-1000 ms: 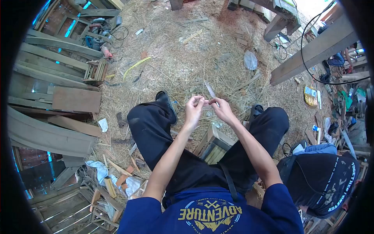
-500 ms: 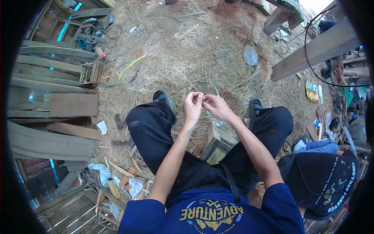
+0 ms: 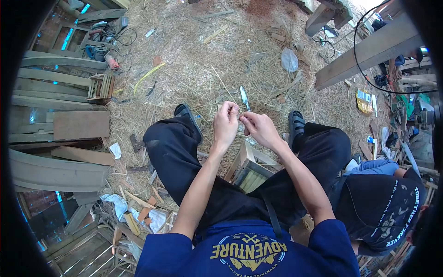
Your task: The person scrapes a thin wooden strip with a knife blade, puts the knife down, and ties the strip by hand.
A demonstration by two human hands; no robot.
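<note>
My left hand [image 3: 226, 123] is closed in a pinch on a thin strip [image 3: 223, 82], which rises from the fingers toward the upper left. Touching or nearly touching it, my right hand [image 3: 260, 129] has its fingers wrapped round a knife [image 3: 244, 96] whose blade points up and away from me. The fingertips of both hands meet between my knees, above the straw-covered ground. Just below the hands stands a small wooden frame [image 3: 251, 167] with pale slats inside, between my legs.
A person in a black shirt [image 3: 380, 207] sits close at my right. A thick wooden beam [image 3: 369, 53] and a black cable are at the upper right. Curved boards [image 3: 60, 171] and power tools [image 3: 97, 51] lie left; wood scraps [image 3: 134, 221] lie lower left.
The knife blade has swung from leaning left to nearly upright and shows more clearly. The thin strip now stands out above my left hand. The view has shifted slightly, moving the surroundings left.
</note>
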